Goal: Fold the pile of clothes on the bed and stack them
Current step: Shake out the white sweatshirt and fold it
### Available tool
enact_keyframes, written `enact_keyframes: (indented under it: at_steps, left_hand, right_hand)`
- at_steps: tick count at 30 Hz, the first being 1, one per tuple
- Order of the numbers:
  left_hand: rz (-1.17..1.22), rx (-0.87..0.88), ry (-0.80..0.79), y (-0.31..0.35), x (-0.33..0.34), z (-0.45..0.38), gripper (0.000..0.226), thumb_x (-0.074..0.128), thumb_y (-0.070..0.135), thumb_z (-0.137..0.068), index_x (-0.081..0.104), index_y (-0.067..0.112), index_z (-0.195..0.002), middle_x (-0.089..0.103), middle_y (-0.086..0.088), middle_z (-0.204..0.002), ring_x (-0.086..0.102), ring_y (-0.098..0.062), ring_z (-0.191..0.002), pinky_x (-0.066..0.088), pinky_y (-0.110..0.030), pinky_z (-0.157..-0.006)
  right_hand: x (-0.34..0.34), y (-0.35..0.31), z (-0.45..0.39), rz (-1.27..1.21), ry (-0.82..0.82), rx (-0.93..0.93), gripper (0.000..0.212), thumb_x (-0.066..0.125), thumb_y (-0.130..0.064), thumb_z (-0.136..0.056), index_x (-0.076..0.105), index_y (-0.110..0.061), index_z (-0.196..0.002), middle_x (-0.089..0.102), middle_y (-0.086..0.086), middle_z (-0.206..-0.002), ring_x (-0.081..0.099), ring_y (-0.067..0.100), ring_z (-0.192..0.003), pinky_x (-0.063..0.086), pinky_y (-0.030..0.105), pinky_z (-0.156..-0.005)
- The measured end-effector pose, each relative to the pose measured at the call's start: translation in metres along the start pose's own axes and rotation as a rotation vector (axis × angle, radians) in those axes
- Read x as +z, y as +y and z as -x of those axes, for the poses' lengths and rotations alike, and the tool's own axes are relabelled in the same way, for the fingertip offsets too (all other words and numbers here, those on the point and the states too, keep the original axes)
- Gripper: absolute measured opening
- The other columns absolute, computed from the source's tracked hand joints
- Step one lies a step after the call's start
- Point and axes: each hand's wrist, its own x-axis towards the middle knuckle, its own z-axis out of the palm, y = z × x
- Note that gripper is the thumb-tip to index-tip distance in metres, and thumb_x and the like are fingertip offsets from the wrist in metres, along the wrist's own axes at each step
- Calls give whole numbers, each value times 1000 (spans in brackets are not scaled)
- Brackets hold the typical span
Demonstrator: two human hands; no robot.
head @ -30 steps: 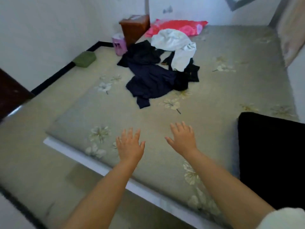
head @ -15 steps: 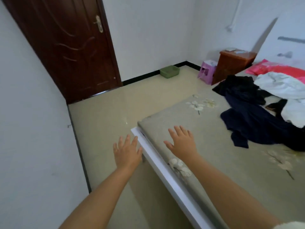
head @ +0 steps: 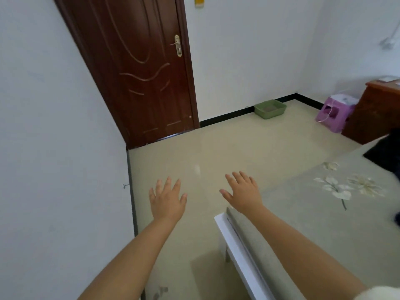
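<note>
Both of my arms are stretched forward with fingers spread and nothing in them. My left hand [head: 167, 201] hovers over the floor beside the bed. My right hand [head: 243, 192] hovers above the bed's near corner. The bed [head: 337, 226] has a grey-green sheet with white flowers and fills the right side. Only a dark edge of the clothes pile [head: 385, 151] shows at the far right border; the rest of the pile is out of view.
A dark wooden door [head: 138, 68] stands shut at the left. A green tray [head: 270, 108] sits on the beige floor by the wall. A purple stool [head: 334, 112] and a brown nightstand [head: 374, 113] stand past the bed. A white bed frame [head: 236, 245] edges the mattress.
The view has swung left, away from the bed toward the door, so the clothes pile has slid almost out of sight. Both hands stay spread and empty.
</note>
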Motion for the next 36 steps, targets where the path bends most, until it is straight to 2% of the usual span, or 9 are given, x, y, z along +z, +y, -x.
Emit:
enact_keyframes:
  at_steps: [12,19,21,24,33,35,36]
  left_hand:
    - [-4,58,13,11,-11,-272,53,29,44,-97,17,30,-146,12,-1,-155,1,-27,-143,6,-44,-114]
    - [-57,276,-11,42,-17,-461,54,30,45,-97,16,30,-146,12,0,-155,0,-26,-143,7,-43,-114]
    - [-67,364,4,69,-23,-512,54,30,45,-97,16,30,-146,12,0,-155,0,-26,-143,9,-43,-115]
    - [-73,506,-9,124,-23,-565,54,30,44,-97,15,29,-146,12,-1,-155,0,-27,-143,7,-43,-115]
    - [-42,927,-42,341,-5,-643,53,29,45,-97,14,30,-146,10,0,-156,0,-25,-143,8,-43,-113]
    - [-33,992,-36,399,-6,-658,53,29,45,-97,16,30,-146,12,0,-155,2,-25,-143,9,-42,-113]
    - [-29,1021,-35,429,-6,-664,53,30,45,-97,16,30,-146,12,0,-155,3,-25,-143,9,-42,-113]
  right_hand:
    - [-14,26,-271,33,65,53,59,29,-49,-96,19,-21,-146,17,2,-154,8,21,-143,8,37,-113]
    - [-14,64,-410,13,120,284,60,27,-52,-95,20,-21,-146,17,3,-154,9,22,-143,8,37,-113]
    - [-20,84,-438,0,149,356,63,25,-55,-94,21,-20,-146,19,4,-153,11,22,-142,10,37,-113]
    - [-27,121,-461,-1,144,467,61,31,-51,-95,21,-20,-146,18,4,-154,10,23,-142,9,37,-113]
    - [-42,286,-486,21,207,818,60,34,-49,-95,24,-18,-145,22,5,-152,14,24,-142,12,37,-113]
    - [-53,334,-490,23,271,882,58,38,-48,-93,38,-13,-139,36,11,-145,28,29,-137,23,41,-110]
    - [-59,358,-491,36,320,898,56,39,-48,-89,52,-10,-129,51,14,-133,43,32,-127,35,45,-102]
